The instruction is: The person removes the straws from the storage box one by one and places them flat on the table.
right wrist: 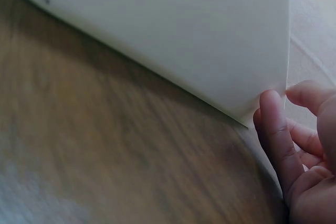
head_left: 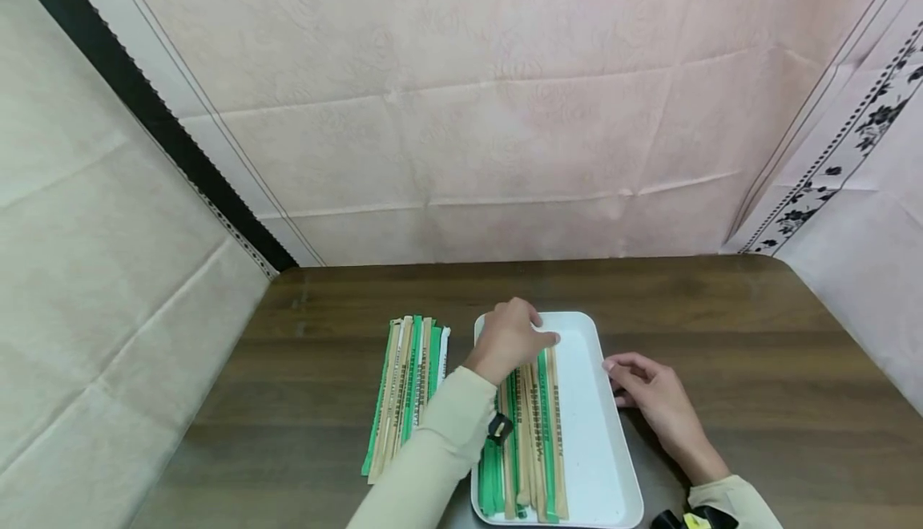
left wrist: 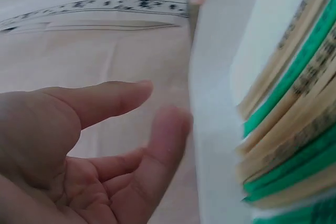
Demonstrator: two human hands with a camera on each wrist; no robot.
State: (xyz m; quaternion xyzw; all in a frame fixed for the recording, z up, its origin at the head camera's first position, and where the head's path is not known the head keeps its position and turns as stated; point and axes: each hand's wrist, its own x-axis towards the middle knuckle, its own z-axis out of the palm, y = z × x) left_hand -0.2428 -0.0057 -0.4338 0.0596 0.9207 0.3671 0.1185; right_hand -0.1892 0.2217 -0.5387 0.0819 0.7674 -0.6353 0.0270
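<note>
Head view: from above, facing forward and down, farthest off; bench [head_left: 288, 401] across lower half, cloth [head_left: 505, 136] above. Left wrist view: close beside left hand [left wrist: 52, 145], tray [left wrist: 216, 103] at right. Right wrist view: close, right hand [right wrist: 312, 187] lower right. Head, left wrist share sticks [head_left: 534, 449]; all share tray.

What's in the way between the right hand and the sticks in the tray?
The white tray is: its right rim, then a bare strip inside, lie between the right hand and the sticks.
</note>
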